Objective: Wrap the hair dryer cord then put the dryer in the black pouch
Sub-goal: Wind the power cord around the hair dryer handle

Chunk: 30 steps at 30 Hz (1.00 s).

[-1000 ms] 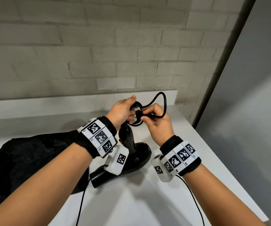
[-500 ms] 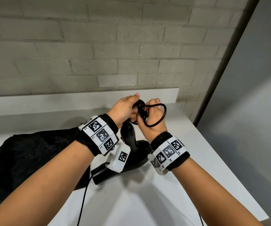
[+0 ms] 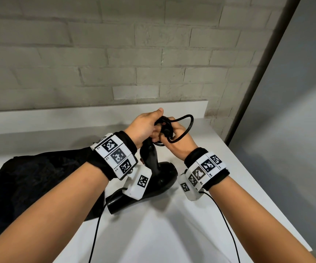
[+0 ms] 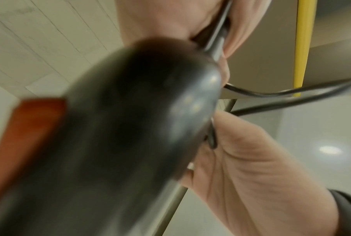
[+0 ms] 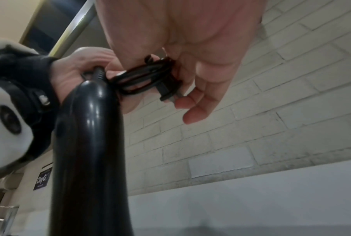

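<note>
White countertop (image 3: 153,234) runs along a pale brick wall (image 3: 96,54), with a low raised ledge (image 3: 58,118) at its far edge. On this surface the black hair dryer (image 3: 159,177) rests with its barrel lying down and its handle rising toward the far side. At the top of the handle the cord (image 3: 182,130) is gathered into a small bundle of coils; one loose loop stands out to the right of the bundle. The left hand (image 3: 145,128) grips the top of the handle and the coils, its fingers curled around them and its thumb on top. The right hand (image 3: 176,143) pinches the coiled bundle from the right side; the right wrist view shows its thumb and forefinger closed on the coils next to the plug (image 5: 166,91), while the remaining fingers (image 5: 201,110) hang relaxed below. The two hands touch each other at the bundle. To the left of the dryer, the black pouch (image 3: 30,186) lies crumpled on the countertop, partly under the left forearm and touching or just beside the dryer barrel; which one cannot be determined. Both wrists carry black bands fitted with white marker blocks (image 3: 115,156), and a thin black cable (image 3: 96,234) runs from each wrist unit toward the near edge. A dark vertical strip (image 3: 267,73) borders the brick wall on the right, beside a plain grey wall (image 3: 296,130).
</note>
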{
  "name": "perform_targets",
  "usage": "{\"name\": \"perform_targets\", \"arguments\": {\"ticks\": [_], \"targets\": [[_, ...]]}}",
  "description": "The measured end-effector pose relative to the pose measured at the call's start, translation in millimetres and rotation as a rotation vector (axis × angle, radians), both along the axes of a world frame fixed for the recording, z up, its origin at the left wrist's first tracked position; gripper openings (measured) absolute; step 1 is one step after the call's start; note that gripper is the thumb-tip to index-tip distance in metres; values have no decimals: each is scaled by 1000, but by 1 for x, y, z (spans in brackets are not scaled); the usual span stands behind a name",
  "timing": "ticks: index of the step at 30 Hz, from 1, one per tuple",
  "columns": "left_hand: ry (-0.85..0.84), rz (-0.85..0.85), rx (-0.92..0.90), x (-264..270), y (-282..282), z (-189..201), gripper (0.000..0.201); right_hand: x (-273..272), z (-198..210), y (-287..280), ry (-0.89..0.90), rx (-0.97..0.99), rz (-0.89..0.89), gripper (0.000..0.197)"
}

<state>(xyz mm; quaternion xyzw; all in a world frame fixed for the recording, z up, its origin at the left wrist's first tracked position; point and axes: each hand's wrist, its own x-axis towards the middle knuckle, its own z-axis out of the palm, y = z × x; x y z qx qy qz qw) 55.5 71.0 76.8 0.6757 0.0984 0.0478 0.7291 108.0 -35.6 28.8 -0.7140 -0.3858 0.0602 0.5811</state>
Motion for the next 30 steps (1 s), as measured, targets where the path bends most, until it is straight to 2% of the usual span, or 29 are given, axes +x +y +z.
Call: {"name": "perform_targets", "arguments": {"ticks": [3,6,7,12,17,20,23,26,27,30], "targets": [[5,4,3,-1,-1,1,39,5,-5,-9,-25,-39,-12,34],[6,42,15,0,2,0,41,10,-9,-23,65,-108,41,47],[5,45,15,1,3,0,41,11,-9,-25,54,-116,36,46],[12,36,1,2,1,-2,38,19,-18,-26,-82,-105,-25,28],[13,19,21,0,-1,0,38,22,-24,-21,-146,-99,29,37],[19,14,42,1,0,0,40,24,-22,-16,-251,-160,16,37],[30,10,44,1,1,1,40,29,-21,-12,-384,-265,-87,40],[42,17,41,0,1,2,42,36,-20,-19,-246,-245,-261,35],[47,19,36,-1,0,2,42,39,-20,-25,-233,-292,-310,35],[58,16,41,-1,1,2,41,48,-27,-44,-275,-678,-405,37]]}}
